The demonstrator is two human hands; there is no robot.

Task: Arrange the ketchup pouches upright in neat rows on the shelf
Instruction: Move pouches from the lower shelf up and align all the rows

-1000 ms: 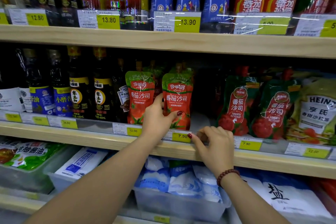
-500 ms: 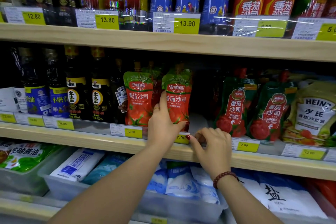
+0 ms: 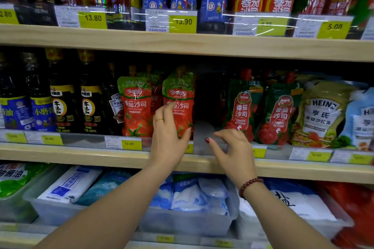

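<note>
I see the left hand (image 3: 168, 139) gripping the right red ketchup pouch (image 3: 180, 95) low down, thumb across its front, fingers at its left edge. That pouch is upright at the front of the middle shelf (image 3: 81, 155), just beside the left red ketchup pouch (image 3: 135, 107), also upright. The right hand (image 3: 234, 149) is in front of the clear price rail (image 3: 85, 141), fingers loosely curled, holding nothing I can make out. Two green ketchup pouches (image 3: 240, 107) stand apart, further right.
</note>
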